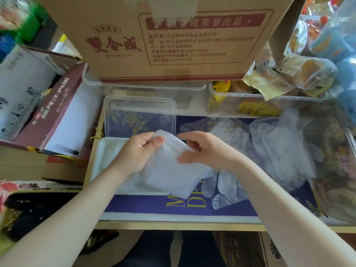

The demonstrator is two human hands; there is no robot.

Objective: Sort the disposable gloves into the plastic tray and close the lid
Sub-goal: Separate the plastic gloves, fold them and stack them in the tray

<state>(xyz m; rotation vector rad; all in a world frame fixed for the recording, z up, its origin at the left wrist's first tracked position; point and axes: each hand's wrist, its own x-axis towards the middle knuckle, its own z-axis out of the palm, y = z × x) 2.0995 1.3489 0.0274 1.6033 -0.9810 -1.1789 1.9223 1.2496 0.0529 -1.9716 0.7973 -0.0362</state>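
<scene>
A folded stack of thin, cloudy disposable gloves [171, 170] hangs tilted over the right end of a shallow white plastic tray [100, 149]. My left hand [138, 151] pinches the stack's upper left corner between thumb and fingers. My right hand [202, 149] grips its right edge, thumb on top. The tray's clear lid [139, 105] stands just behind the tray, leaning back. More loose gloves [269, 151] lie spread out to the right on the dark blue surface [154, 205].
A large brown carton [163, 35] looms at the back. Clear bins [240, 97] with wrapped snacks sit behind the lid and to the right. A maroon box [57, 112] and other cartons crowd the left. A bag of snacks [335, 170] lies at the far right.
</scene>
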